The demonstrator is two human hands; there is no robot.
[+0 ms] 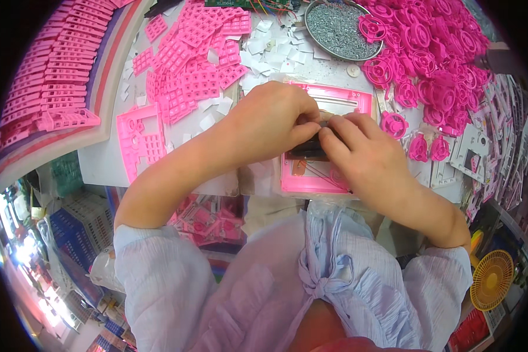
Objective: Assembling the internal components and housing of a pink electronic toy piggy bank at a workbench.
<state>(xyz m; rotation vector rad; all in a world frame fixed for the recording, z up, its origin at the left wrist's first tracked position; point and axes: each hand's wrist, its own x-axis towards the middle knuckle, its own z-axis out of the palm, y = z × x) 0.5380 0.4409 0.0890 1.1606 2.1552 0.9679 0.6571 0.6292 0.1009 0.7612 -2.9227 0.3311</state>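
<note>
Pink rectangular plastic casing [365, 102] lies flat on the white worktable [100, 170], beneath both hands; probably laid there so the table backs it under finger pressure. Left hand [273, 120]: thumb and forefinger drawn close together over the casing. Right hand [366, 154]: fingers curled, tips nearly meeting the left's, over a dark elongated part [308, 151] inside the casing. Whether either pinches anything: cannot tell. Pink gridded plastic pieces [202, 70] left of the casing, magenta ring-shaped parts [428, 53] right; presumably heaped for easy reach.
</note>
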